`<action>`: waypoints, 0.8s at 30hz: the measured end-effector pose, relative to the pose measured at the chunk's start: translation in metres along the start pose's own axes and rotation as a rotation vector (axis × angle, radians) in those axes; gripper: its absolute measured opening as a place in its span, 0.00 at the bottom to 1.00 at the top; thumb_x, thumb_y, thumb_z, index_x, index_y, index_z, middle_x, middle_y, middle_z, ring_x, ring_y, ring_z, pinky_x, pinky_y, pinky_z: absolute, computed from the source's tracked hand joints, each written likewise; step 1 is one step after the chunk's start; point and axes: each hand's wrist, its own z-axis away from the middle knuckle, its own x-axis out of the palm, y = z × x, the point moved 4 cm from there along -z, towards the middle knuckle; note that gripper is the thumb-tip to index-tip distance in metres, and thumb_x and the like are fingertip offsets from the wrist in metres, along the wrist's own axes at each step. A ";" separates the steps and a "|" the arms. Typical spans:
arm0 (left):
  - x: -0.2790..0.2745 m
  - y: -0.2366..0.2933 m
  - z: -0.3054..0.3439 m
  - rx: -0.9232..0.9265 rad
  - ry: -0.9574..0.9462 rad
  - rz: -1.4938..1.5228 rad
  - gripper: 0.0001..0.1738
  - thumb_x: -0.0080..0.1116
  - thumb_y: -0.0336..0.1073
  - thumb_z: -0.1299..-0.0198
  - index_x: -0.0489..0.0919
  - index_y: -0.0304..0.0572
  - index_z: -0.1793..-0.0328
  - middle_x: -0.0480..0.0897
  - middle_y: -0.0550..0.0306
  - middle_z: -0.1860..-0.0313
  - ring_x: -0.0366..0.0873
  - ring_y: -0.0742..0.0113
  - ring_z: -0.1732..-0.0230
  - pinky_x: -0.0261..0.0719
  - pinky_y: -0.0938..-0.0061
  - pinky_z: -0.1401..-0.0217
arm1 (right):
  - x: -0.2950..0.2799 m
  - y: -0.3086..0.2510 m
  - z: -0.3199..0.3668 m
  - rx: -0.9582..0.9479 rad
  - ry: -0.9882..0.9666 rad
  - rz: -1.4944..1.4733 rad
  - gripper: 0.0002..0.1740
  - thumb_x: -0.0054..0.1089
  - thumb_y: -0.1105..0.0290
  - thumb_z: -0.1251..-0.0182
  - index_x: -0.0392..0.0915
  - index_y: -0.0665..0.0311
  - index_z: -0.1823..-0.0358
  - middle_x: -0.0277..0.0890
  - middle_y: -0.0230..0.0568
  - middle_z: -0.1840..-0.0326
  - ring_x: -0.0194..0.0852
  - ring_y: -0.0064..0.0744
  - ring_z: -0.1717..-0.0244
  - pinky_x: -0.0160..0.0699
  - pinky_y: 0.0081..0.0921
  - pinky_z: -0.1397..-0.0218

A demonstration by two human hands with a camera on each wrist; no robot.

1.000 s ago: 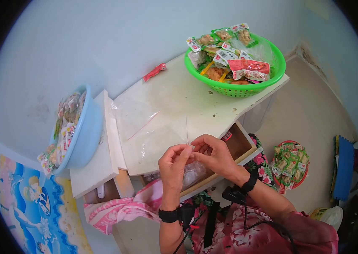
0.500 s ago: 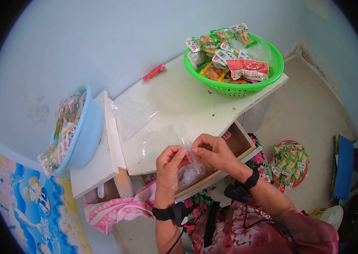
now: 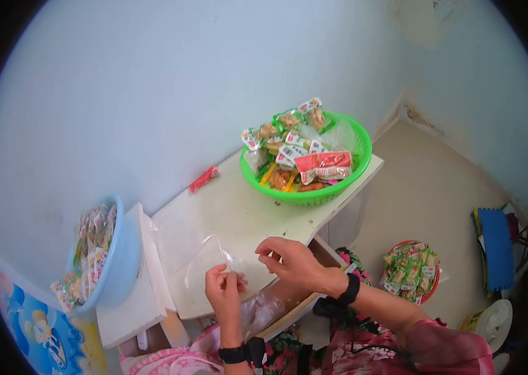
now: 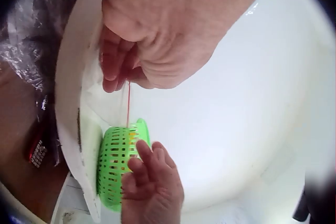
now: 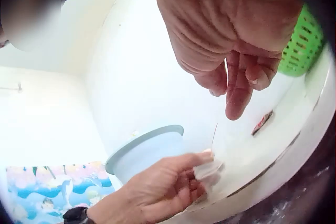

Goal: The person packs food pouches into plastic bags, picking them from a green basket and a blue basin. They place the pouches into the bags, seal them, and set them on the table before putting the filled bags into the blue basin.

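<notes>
My left hand (image 3: 223, 290) pinches a thin clear plastic bag (image 5: 209, 171) between thumb and fingers, over the front of the white desk (image 3: 239, 215). A red line (image 4: 128, 103) runs along the bag's edge in the left wrist view. My right hand (image 3: 295, 262) is apart from the bag, to its right, with loosely bent fingers and nothing in them. Another clear bag (image 3: 176, 231) lies flat on the desk. Below the hands, crumpled clear plastic (image 3: 264, 309) fills part of a pulled-out drawer (image 3: 289, 312).
A green basket (image 3: 314, 199) heaped with snack packets stands at the desk's far end, near a red packet (image 3: 203, 179). A blue basin (image 3: 117, 269) of packets is on the left. On the floor sits a red basket (image 3: 437, 281) of green packets; a pink towel (image 3: 170, 362) hangs nearby.
Both hands were together on the bag; now they are apart. My right hand has let go and moved away, while the left keeps the bag. The head view has tilted up.
</notes>
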 end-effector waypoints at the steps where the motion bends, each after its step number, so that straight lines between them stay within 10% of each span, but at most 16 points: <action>1: 0.001 -0.003 0.002 0.008 0.005 -0.015 0.14 0.57 0.27 0.26 0.73 0.34 0.39 0.88 0.50 0.65 0.84 0.70 0.69 0.79 0.78 0.67 | -0.013 -0.002 -0.003 -0.020 0.004 -0.009 0.08 0.63 0.75 0.23 0.80 0.68 0.48 0.83 0.40 0.62 0.86 0.28 0.68 0.83 0.27 0.64; 9: -0.001 -0.011 0.000 -0.005 -0.071 0.045 0.14 0.58 0.25 0.28 0.73 0.33 0.39 0.88 0.49 0.65 0.83 0.70 0.70 0.77 0.79 0.69 | -0.145 -0.015 -0.055 -0.197 0.174 0.318 0.04 0.63 0.77 0.24 0.81 0.70 0.53 0.82 0.40 0.65 0.83 0.24 0.68 0.82 0.26 0.64; 15: -0.002 -0.007 0.003 -0.040 -0.068 0.064 0.13 0.58 0.25 0.29 0.75 0.32 0.41 0.88 0.49 0.64 0.84 0.69 0.70 0.79 0.79 0.68 | -0.228 0.029 -0.107 0.055 0.142 0.695 0.10 0.65 0.71 0.33 0.83 0.66 0.54 0.86 0.50 0.65 0.87 0.48 0.62 0.83 0.41 0.57; 24: -0.004 -0.010 0.001 -0.044 -0.116 0.062 0.13 0.59 0.26 0.28 0.75 0.31 0.41 0.89 0.48 0.63 0.86 0.69 0.68 0.82 0.79 0.67 | -0.226 0.047 -0.096 0.076 -0.117 0.915 0.29 0.80 0.52 0.45 0.83 0.63 0.49 0.86 0.48 0.47 0.82 0.49 0.41 0.82 0.47 0.42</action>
